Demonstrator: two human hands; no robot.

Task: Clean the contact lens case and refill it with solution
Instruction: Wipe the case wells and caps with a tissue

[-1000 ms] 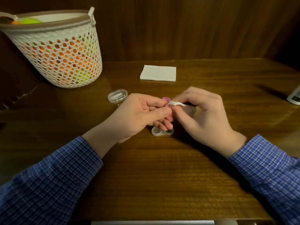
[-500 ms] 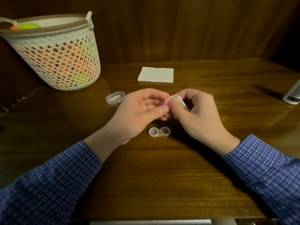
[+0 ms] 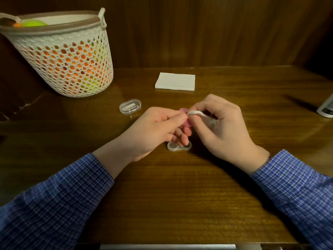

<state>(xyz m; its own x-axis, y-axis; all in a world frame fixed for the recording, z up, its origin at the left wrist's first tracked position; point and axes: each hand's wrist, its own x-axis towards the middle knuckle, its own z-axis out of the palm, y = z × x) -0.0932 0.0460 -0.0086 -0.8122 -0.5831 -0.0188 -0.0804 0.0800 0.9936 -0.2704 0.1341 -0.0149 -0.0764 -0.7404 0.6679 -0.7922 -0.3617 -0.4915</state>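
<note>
Pinching a pink cap (image 3: pixel 186 121), left hand (image 3: pixel 156 130) meets right hand (image 3: pixel 223 127) gripping a white wipe (image 3: pixel 196 112); clear lens case (image 3: pixel 178 147) sits just below both, on tabletop (image 3: pixel 180 195).

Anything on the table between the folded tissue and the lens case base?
In the head view, both hands are there: the left hand pinches a pink cap, the right hand holds a white wipe against it.

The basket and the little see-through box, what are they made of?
The basket looks like matte white plastic: stiff walls moulded with even holes, colours showing through. The little box seems clear glossy plastic: you can see something white inside, and light glints off its lid.
</note>
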